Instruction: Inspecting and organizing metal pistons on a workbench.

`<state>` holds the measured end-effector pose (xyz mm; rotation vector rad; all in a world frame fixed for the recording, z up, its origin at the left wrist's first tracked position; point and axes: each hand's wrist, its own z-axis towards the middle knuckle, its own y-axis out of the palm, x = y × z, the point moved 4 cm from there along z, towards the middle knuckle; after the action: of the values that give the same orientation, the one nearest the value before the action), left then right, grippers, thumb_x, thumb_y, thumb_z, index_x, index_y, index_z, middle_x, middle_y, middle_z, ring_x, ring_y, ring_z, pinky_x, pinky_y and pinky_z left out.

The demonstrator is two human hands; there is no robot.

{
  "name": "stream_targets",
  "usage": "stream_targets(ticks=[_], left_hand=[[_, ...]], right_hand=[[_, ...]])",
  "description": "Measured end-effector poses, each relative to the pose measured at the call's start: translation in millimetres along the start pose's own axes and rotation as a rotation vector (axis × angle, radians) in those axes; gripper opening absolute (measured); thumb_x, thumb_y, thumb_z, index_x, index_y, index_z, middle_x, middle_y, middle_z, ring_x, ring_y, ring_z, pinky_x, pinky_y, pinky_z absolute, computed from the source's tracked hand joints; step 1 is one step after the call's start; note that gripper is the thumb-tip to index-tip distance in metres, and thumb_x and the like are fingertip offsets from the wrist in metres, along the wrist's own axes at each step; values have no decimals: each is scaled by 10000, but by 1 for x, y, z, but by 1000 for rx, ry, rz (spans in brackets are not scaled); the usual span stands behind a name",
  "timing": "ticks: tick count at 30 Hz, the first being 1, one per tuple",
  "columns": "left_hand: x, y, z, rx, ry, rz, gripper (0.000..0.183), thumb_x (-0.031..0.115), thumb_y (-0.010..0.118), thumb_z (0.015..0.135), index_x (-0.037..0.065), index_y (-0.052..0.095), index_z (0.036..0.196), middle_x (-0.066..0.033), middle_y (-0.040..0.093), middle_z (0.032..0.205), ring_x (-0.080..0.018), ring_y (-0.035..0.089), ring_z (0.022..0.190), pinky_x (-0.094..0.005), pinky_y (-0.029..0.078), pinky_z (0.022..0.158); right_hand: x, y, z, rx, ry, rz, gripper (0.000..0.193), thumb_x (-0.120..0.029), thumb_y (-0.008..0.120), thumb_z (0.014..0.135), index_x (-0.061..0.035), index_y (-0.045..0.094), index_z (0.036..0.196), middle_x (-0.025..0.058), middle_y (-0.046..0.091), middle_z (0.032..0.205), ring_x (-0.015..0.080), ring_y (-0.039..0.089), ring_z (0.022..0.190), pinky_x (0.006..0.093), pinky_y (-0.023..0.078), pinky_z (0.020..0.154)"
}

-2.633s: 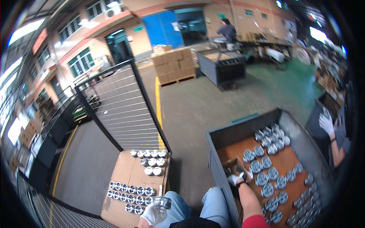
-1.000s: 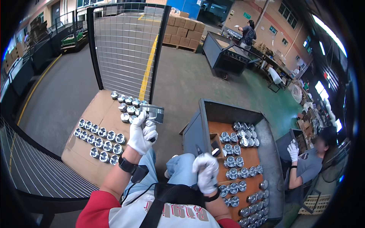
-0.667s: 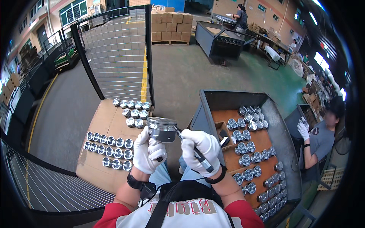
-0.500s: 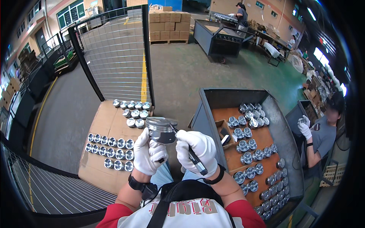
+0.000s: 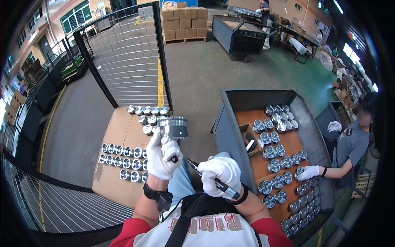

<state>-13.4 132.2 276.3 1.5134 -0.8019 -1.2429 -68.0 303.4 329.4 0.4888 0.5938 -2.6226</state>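
Head view: left hand [image 5: 163,160], fingers curled closed, grips the piston [image 5: 173,127] up front, best held level and steady, while the right hand [image 5: 221,175], fingers wrapped round a marker pen [image 5: 227,189], points its tip clear.

Mid-frame, the white-gloved left hand [image 5: 163,158] grips a round silver metal piston [image 5: 174,128]; lower right of it, the white-gloved right hand [image 5: 221,175] holds a black pen [image 5: 227,190]. Over at right, a co-worker's white-gloved hand [image 5: 308,173] reaches into a grey metal cart [image 5: 235,146].
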Motion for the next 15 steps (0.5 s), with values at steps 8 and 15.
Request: stream_targets(ticks=[8, 15], left_hand=[[-5, 0, 4, 82, 88, 72, 285, 274, 571, 982, 86, 470, 794, 53, 332, 574, -59, 234, 408, -207, 269, 385], [-24, 7, 6, 2, 201, 228, 305, 339, 562, 993, 94, 493, 825, 48, 357, 614, -61, 241, 415, -214, 237, 369]], right_hand=[[6, 21, -13, -30, -88, -91, 215, -65, 674, 762, -70, 645, 976, 55, 646, 772, 226, 639, 625, 332, 523, 589], [37, 45, -34, 49, 648, 460, 46, -84, 612, 899, -67, 620, 941, 65, 650, 710, 172, 633, 558, 286, 501, 535]])
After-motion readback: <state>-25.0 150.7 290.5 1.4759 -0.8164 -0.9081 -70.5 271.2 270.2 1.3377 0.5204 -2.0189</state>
